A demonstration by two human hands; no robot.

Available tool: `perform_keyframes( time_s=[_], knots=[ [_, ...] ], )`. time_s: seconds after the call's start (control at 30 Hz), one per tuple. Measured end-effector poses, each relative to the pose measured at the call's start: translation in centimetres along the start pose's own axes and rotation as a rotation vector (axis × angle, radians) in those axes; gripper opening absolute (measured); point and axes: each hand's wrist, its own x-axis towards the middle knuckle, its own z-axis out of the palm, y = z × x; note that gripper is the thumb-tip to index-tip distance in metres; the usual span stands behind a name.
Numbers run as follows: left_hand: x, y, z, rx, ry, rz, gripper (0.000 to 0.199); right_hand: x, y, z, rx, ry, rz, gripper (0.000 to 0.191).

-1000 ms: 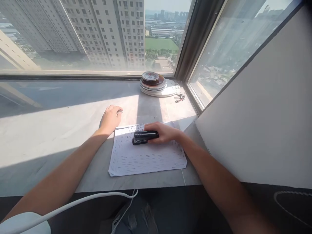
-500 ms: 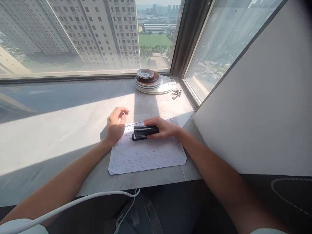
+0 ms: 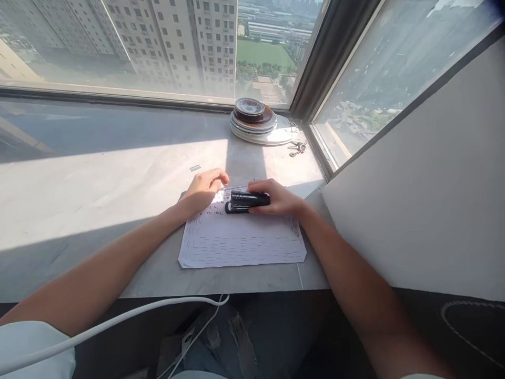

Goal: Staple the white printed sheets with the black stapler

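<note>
As right hand (image 3: 277, 197) grips stapler (image 3: 245, 198), left hand (image 3: 203, 190) half-curled, papers (image 3: 241, 239) near sill edge (image 3: 252, 289), room leftward

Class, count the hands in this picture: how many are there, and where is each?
2. The left hand is at the upper-left corner of the paper; the right hand grips the black stapler over that paper. Neither is hidden.
</note>
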Motion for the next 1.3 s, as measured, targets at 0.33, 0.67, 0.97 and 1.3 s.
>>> perform_keyframes(
  time_s=[0.33, 0.67, 0.97, 1.3],
  knots=[
    [-0.2, -0.1, 0.5, 0.14, 0.036, 0.212, 0.028, 0.1, -0.1, -0.1, 0.014, 0.051, -0.019, 0.03],
    [-0.9, 0.9, 1.0, -0.537, -0.085, -0.08, 0.027, 0.8, 1.2, 1.1, 0.069, 0.514, 0.377, 0.068],
    [-0.2, 0.4, 1.4, -0.685, -0.095, -0.189, 0.039, 0.6, 1.7, 1.0, -0.157, 0.448, 0.373, 0.045],
    [-0.1, 0.1, 1.3, -0.748, -0.11, -0.184, 0.037, -0.1, -0.1, 0.2, 0.038, 0.106, 0.007, 0.037]
  ],
)
